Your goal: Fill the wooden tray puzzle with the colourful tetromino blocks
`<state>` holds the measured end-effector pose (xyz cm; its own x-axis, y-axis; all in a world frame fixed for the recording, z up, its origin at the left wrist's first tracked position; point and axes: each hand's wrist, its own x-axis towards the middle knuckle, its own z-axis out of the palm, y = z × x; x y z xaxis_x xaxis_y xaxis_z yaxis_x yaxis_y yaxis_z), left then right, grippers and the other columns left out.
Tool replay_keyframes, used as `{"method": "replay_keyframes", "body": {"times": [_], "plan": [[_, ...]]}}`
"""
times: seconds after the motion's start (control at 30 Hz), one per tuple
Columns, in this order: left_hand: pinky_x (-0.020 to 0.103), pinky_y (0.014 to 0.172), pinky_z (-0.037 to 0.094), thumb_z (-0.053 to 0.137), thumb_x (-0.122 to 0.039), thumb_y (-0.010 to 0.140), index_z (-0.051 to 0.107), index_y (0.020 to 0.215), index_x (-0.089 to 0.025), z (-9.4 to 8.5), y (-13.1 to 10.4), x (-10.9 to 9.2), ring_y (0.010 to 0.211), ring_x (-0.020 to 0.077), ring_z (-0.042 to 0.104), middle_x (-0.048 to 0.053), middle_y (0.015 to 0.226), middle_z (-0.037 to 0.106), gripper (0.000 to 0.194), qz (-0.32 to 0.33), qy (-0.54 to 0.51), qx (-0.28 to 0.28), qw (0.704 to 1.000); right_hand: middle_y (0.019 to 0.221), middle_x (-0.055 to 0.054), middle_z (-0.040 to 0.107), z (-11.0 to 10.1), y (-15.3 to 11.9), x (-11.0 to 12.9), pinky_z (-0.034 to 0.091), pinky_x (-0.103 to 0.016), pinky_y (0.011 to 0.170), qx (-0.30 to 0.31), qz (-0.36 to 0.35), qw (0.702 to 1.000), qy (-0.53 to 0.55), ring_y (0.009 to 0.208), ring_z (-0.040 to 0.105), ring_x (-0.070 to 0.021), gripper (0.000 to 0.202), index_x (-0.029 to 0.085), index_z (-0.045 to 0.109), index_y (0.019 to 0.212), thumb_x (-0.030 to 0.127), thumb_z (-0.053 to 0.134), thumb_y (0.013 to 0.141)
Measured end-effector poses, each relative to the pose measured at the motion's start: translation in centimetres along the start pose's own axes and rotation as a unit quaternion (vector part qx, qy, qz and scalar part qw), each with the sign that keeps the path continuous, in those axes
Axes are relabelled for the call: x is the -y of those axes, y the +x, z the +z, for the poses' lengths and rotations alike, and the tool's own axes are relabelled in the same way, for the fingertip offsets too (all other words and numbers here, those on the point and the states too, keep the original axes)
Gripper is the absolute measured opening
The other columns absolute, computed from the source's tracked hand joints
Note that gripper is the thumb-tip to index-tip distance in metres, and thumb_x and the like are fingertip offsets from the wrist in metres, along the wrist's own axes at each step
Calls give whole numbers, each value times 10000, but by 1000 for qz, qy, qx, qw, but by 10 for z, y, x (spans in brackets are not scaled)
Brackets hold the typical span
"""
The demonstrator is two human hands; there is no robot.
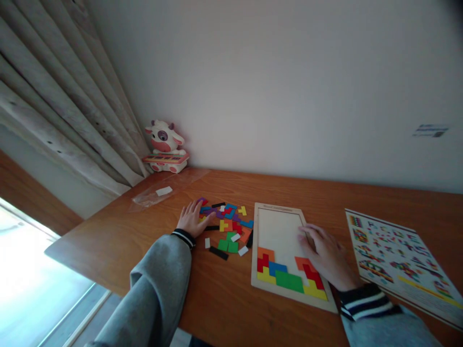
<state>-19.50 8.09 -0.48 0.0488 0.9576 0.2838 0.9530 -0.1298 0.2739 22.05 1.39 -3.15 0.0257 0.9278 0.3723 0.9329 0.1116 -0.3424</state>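
Note:
My left hand [191, 220] lies with its fingers spread at the left edge of a loose pile of coloured puzzle pieces [224, 246]. Its fingertips touch or hover over purple and blue pieces; nothing is visibly gripped. Over the right edge of the wooden puzzle board [278, 226] is my right hand [323, 253], loosely curved, thumb and fingers apart, with no piece seen in it. Along the board's lower end sit fitted pieces, among them a green block [289, 281], a blue piece [278, 268] and a red piece [314, 277], which the right hand partly overhangs.
A printed pattern sheet [401, 265] lies right of the board. Farther back on the wooden table [119, 236] are a clear plastic bag [144, 197] with a white label and a toy cow with a keyboard [166, 149]. A curtain [65, 96] hangs at left.

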Motion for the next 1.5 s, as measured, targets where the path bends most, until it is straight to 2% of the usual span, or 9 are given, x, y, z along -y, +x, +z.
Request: {"method": "replay_keyframes", "body": {"times": [0.17,0.33,0.6,0.73,0.83,0.97,1.07,1.23,1.5], "plan": [[454,1128,372,486,-581,911,574,1292,-150,4,-2,-1,1296,287,509,149,1386,558,582,128,-13,23,991,1262,-81,621,-2,0,0,402,-553,955,14,2,1000,1,1165,562,-304,411,272,624,1126,497,331,946],[408,1015,488,456,-404,938,637,1193,-187,-1,-4,4,1095,250,636,95,1171,691,382,121,-47,7,992,1286,-77,612,-2,0,1,381,-578,966,19,14,1000,6,1188,549,-313,418,283,623,1132,515,337,935],[381,909,550,618,-374,833,700,1073,-216,-1,-3,8,1025,232,646,72,1137,686,299,75,-138,-17,987,1285,-88,610,-2,1,-1,396,-585,951,25,13,1000,-5,1195,548,-322,431,269,627,1135,520,341,931],[460,969,504,637,-390,834,727,1019,-213,6,-4,12,1050,269,633,88,1131,675,271,46,-72,-63,994,1265,-91,616,0,0,-1,409,-564,945,8,1,1000,-5,1168,562,-311,419,261,628,1125,492,330,943],[467,967,494,583,-385,891,706,1056,-214,4,-6,9,1039,266,641,83,1119,692,268,79,-52,-71,993,1253,-92,622,1,0,-1,409,-547,951,0,-2,1000,-3,1160,564,-304,404,261,628,1126,466,329,948],[412,952,494,539,-338,934,683,1084,-210,-3,-10,-21,1044,240,642,78,1116,709,244,193,-80,-88,974,1253,-87,627,1,1,0,400,-554,958,5,1,1000,-4,1159,565,-307,390,269,630,1130,459,346,941],[384,923,498,547,-326,937,688,1088,-207,-4,-8,-59,1019,234,655,71,1059,732,239,268,-104,-50,957,1258,-86,624,-1,1,2,402,-566,950,12,9,1000,-7,1171,558,-314,390,270,633,1132,468,362,933],[312,812,526,642,-318,877,710,1023,-210,8,9,-112,891,208,681,38,957,751,194,266,-137,66,952,1307,-79,596,-4,1,4,385,-589,964,26,30,999,-6,1200,540,-319,419,278,625,1152,504,340,944],[404,955,481,606,-208,848,690,1123,-234,28,-4,-120,1051,251,634,43,1122,726,288,263,-149,56,952,1312,-81,591,-5,1,3,360,-603,976,41,33,999,14,1215,526,-318,436,281,621,1153,535,330,952]]}}
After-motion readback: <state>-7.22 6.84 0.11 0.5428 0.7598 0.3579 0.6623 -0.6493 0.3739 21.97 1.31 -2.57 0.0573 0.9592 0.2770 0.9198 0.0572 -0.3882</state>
